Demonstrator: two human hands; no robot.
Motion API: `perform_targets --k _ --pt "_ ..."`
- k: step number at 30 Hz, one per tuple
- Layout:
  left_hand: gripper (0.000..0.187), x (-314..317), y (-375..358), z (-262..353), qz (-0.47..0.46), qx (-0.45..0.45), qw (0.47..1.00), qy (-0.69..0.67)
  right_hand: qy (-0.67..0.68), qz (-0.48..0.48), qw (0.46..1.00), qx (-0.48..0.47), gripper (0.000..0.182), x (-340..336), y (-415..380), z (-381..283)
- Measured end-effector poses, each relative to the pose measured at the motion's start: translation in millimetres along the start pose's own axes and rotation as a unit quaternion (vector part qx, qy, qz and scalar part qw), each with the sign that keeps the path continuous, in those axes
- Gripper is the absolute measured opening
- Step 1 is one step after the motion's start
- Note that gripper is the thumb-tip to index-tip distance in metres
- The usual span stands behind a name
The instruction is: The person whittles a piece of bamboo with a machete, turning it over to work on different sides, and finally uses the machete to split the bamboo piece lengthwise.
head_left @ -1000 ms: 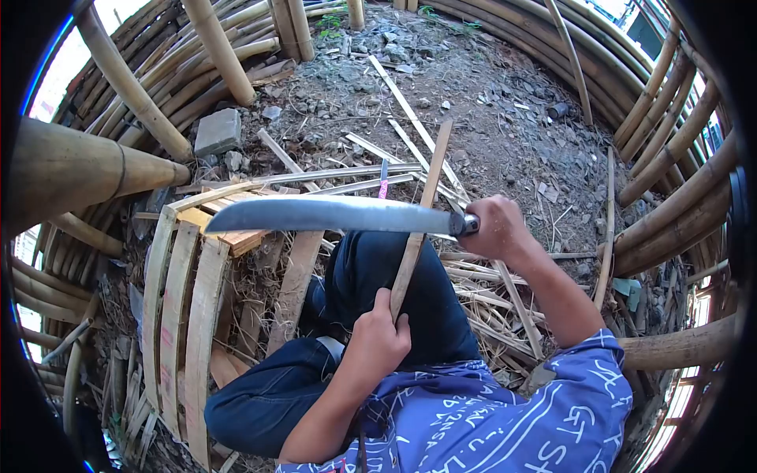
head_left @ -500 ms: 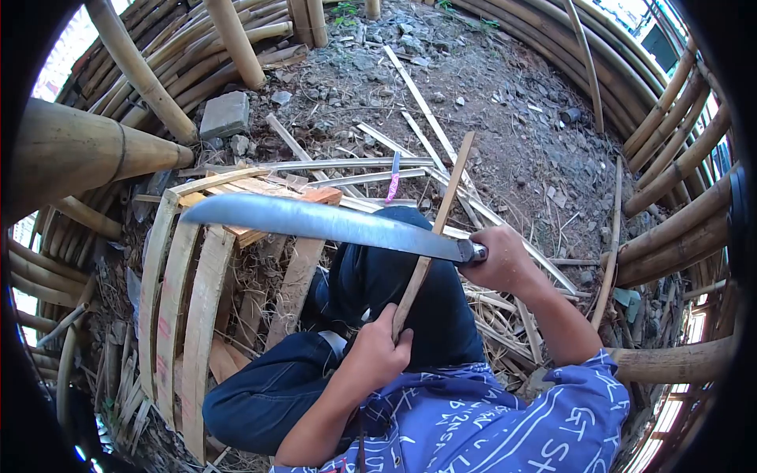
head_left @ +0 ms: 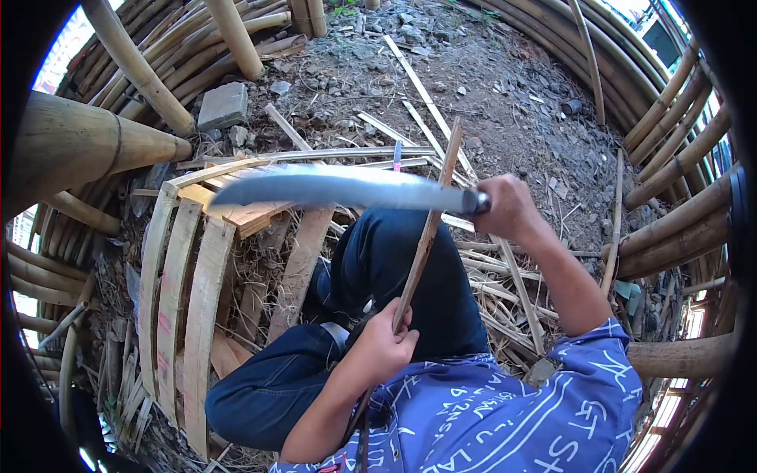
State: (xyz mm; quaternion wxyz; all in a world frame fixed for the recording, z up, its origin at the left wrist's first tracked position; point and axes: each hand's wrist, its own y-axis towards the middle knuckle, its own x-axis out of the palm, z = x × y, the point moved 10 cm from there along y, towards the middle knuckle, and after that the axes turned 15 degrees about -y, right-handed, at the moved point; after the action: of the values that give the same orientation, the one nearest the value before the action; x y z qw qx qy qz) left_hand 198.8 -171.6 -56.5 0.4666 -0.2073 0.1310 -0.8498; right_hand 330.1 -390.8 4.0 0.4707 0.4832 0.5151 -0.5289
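My right hand (head_left: 509,206) is closed around the dark handle of a long machete (head_left: 331,188). Its broad blade points left, smeared by motion, and crosses over a narrow bamboo strip (head_left: 426,236). The strip slants up and away from my left hand (head_left: 385,344), which grips its lower end with fingers wrapped round it. In this view the strip runs over my raised knee (head_left: 394,244), in dark trousers. Left of my legs is a slatted wooden crate (head_left: 172,292), its top partly behind the machete tip. A small knife (head_left: 397,155) lies beyond the blade, its pink handle partly covered.
Split bamboo strips (head_left: 418,75) lie over the stony ground ahead, with more shavings and strips (head_left: 505,292) by my right side. A grey block (head_left: 223,107) sits at the upper left. Thick bamboo poles (head_left: 110,144) and stacked bamboo surround the spot on both sides.
The machete and my right hand have moved up and away from my body along the strip. The strip stands slightly steeper, and the blade now covers part of the small knife.
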Motion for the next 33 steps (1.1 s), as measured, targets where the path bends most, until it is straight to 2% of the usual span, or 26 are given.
perform_targets --k 3,4,6,9,11,13,16,17,19,21,22,24,25,27,28,30,32,33 --pt "0.019 -4.4 -13.3 -16.6 0.000 -0.009 1.000 -0.028 0.082 -0.019 0.984 0.158 0.021 -2.4 23.3 77.7" --pt "0.018 -6.4 -17.4 -26.3 0.001 -0.005 1.000 -0.016 0.080 -0.020 0.984 0.157 0.021 0.4 25.5 92.1" --pt "0.018 -9.9 -23.4 -44.6 -0.015 -0.022 0.999 -0.039 0.023 0.050 0.986 0.160 0.022 -4.4 34.8 112.6" --pt "0.019 -12.1 -25.7 -35.9 -0.025 -0.025 0.997 -0.071 0.080 0.024 0.976 0.199 0.025 29.8 14.4 111.0" --pt "0.020 -12.8 -23.6 -32.7 -0.037 -0.020 0.997 -0.072 0.099 0.075 0.978 0.167 0.027 41.1 -1.8 92.9" --pt "0.019 -11.3 -21.4 -34.6 -0.048 -0.039 0.995 -0.076 0.151 0.086 0.966 0.190 0.028 47.4 -20.5 81.3" --pt "0.015 -8.9 -14.1 -39.3 -0.083 -0.044 0.989 -0.115 0.206 0.109 0.957 0.172 0.025 37.3 -39.5 67.0" --pt "0.015 -7.0 -11.7 -37.0 -0.086 -0.046 0.989 -0.111 0.244 0.111 0.951 0.153 0.022 29.0 -45.3 58.6" --pt "0.012 -2.1 -7.1 -40.7 -0.081 -0.114 0.965 -0.223 0.284 0.119 0.942 0.135 0.020 10.2 -57.2 42.8" --pt "0.014 4.0 -1.1 -32.0 -0.093 -0.087 0.970 -0.209 0.323 0.101 0.940 0.051 0.015 -7.0 -64.7 11.5" --pt "0.015 5.9 0.6 -30.8 -0.092 -0.094 0.967 -0.219 0.326 0.107 0.938 0.055 0.015 -12.6 -67.3 7.0" --pt "0.016 8.2 2.5 -29.1 -0.094 -0.103 0.965 -0.223 0.272 0.105 0.956 -0.038 0.016 -23.3 -70.4 -20.9" --pt "0.017 9.2 2.6 -29.0 -0.097 -0.108 0.961 -0.234 0.275 0.109 0.955 -0.034 0.016 -22.8 -69.4 -23.0" --pt "0.017 8.6 0.7 -30.2 -0.100 -0.115 0.958 -0.244 0.118 0.115 0.985 -0.053 0.019 -20.6 -65.1 -34.7" --pt "0.017 9.5 -1.1 -32.2 -0.110 -0.131 0.947 -0.273 0.078 0.082 0.993 -0.043 0.023 -13.5 -59.7 -34.6" --pt "0.016 12.5 -4.4 -36.2 -0.114 -0.150 0.932 -0.310 0.070 0.071 0.994 -0.049 0.023 -6.5 -52.6 -35.2" --pt "0.015 8.2 1.8 -23.4 -0.070 -0.076 0.976 -0.191 0.057 0.036 0.996 -0.055 0.024 4.9 -42.3 -33.4" --pt "0.015 8.0 1.5 -24.9 -0.067 -0.081 0.974 -0.199 0.041 0.036 0.997 -0.058 0.024 7.4 -37.3 -31.8"
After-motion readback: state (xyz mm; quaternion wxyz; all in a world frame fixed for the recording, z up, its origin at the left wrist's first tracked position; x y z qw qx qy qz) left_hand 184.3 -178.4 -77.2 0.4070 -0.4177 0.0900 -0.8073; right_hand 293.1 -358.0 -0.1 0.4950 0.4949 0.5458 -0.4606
